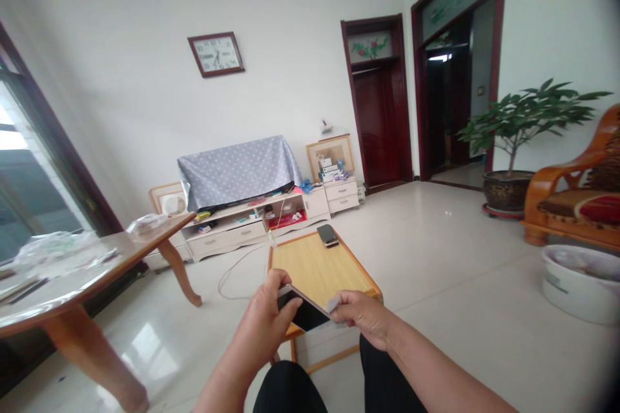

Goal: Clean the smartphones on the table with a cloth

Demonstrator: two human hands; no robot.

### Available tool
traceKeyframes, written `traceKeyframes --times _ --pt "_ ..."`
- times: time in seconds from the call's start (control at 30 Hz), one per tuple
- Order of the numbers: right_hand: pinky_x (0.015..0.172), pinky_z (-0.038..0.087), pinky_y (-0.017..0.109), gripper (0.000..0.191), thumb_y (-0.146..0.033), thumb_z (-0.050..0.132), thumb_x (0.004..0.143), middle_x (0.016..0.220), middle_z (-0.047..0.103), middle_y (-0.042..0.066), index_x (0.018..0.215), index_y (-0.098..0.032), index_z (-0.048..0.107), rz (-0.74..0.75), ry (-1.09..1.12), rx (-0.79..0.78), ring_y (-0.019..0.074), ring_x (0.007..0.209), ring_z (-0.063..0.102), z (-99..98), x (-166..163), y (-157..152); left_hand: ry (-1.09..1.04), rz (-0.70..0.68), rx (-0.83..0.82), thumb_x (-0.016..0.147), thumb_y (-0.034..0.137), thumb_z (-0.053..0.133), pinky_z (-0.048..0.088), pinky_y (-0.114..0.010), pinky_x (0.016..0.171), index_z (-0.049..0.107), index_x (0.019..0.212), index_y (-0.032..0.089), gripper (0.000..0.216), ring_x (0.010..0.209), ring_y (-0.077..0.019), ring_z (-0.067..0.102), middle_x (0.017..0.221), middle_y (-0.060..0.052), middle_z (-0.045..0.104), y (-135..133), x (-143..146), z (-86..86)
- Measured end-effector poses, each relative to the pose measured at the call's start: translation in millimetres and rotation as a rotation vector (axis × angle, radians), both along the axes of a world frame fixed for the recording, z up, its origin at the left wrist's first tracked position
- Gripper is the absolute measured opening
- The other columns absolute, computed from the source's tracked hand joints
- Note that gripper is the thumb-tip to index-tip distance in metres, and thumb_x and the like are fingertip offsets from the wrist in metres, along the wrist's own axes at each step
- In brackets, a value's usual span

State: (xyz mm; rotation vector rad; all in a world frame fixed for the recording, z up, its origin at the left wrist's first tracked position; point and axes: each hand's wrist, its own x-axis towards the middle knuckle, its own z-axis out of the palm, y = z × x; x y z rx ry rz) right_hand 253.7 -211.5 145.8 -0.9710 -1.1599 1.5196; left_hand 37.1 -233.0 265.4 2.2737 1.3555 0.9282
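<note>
My left hand [266, 316] grips a dark-screened phone [303, 310] by its left end, holding it tilted above the near edge of a small wooden table [320, 268]. My right hand [361, 315] is closed in a pinch on a small grey cloth [334, 303] pressed against the phone's right end. A second dark phone [328, 235] lies flat at the far edge of the small table. My knees in dark trousers show at the bottom.
A larger wooden table [72, 284] with plastic bags stands at left. A low white TV cabinet [252, 219] with a cloth-covered screen lines the far wall. A potted plant [511, 142], a wooden armchair [576, 200] and a white basin [578, 281] stand at right. A cable trails across the tiled floor.
</note>
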Motion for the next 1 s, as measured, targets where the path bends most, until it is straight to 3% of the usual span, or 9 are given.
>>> traceKeyframes --times 0.23,0.5,0.7,0.77,1.0 --pt "0.069 0.036 0.026 0.020 -0.026 0.079 0.064 0.072 0.064 -0.003 0.077 -0.017 0.067 0.090 0.123 0.117 0.0122 0.068 0.053 50.5 -16.2 6.5 0.001 -0.040 -0.005 0.084 0.022 0.056 0.039 -0.026 0.066 0.046 0.096 0.025 0.016 0.071 -0.0148 0.053 0.077 0.005 0.056 2.5 15.9 -16.2" --pt "0.064 0.031 0.025 0.014 -0.024 0.074 0.064 0.069 0.064 -0.003 0.075 -0.017 0.068 -0.010 -0.025 0.022 0.0109 0.063 0.047 7.7 -7.6 -2.7 -0.074 0.035 -0.014 0.083 0.023 0.057 0.040 -0.025 0.064 0.045 0.095 0.025 0.017 0.068 -0.0143 0.052 0.073 0.006 0.053 1.1 -5.3 -2.7" --pt "0.070 0.037 0.026 0.019 -0.025 0.078 0.064 0.071 0.064 -0.002 0.076 -0.017 0.066 0.081 0.124 0.099 0.0126 0.068 0.054 49.7 -20.3 6.5 -0.031 -0.035 -0.016 0.082 0.020 0.058 0.039 -0.025 0.063 0.046 0.094 0.024 0.018 0.067 -0.0139 0.052 0.076 0.005 0.056 3.0 12.4 -16.7" --pt "0.070 0.038 0.026 0.020 -0.025 0.078 0.063 0.072 0.065 -0.002 0.076 -0.017 0.066 0.094 0.134 0.111 0.0131 0.069 0.055 54.5 -21.6 6.5 -0.056 -0.044 -0.050 0.083 0.021 0.057 0.038 -0.025 0.062 0.045 0.094 0.024 0.016 0.066 -0.0135 0.052 0.074 0.005 0.055 2.5 13.0 -18.0" --pt "0.062 0.032 0.025 0.014 -0.024 0.074 0.065 0.069 0.064 -0.002 0.075 -0.017 0.067 0.002 -0.012 0.030 0.0115 0.063 0.049 10.4 -11.8 -0.4 -0.113 0.031 0.035 0.083 0.023 0.059 0.041 -0.026 0.064 0.046 0.094 0.025 0.018 0.068 -0.0158 0.055 0.073 0.005 0.056 2.2 -7.6 -7.5"
